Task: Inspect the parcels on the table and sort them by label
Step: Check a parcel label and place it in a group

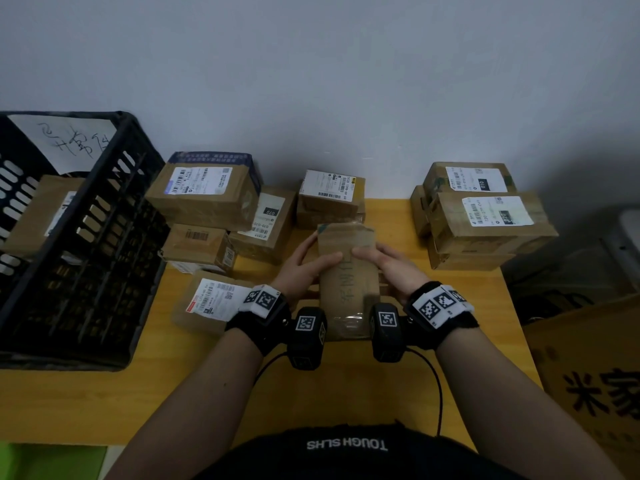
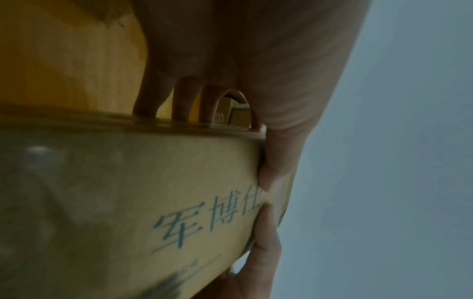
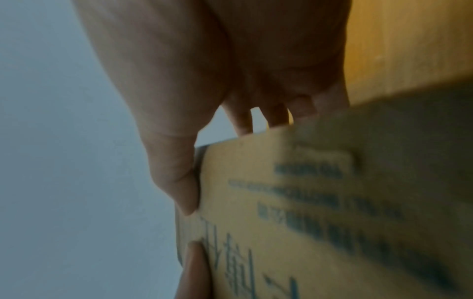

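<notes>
In the head view, a brown parcel [image 1: 346, 271] was held over the middle of the yellow table [image 1: 346, 386], its long side running near to far. It was grasped from both sides: the left hand [image 1: 304, 268] was wrapped on its left edge and the right hand [image 1: 388, 268] on its right edge, with both thumbs laid across the top face. Blue print was seen on that face, and no label was shown on it. A black crate [image 1: 86, 237] stood at the left with one box [image 1: 38, 216] inside and a handwritten sheet [image 1: 69, 140] on its far wall. A pile of labelled boxes [image 1: 211, 195] lay just right of the crate, a smaller stack [image 1: 329, 199] sat at the far middle, and another stack [image 1: 485, 216] stood at the right.

In the left wrist view, the parcel [image 2: 128, 202] was seen close, with blue characters on its face. The fingers [image 2: 184, 101] were curled behind its edge and the thumb was pressed on the printed face.

In the right wrist view, the parcel [image 3: 332, 202] was pinched alike, fingers [image 3: 276, 115] behind and thumb in front; the print was blurred.
</notes>
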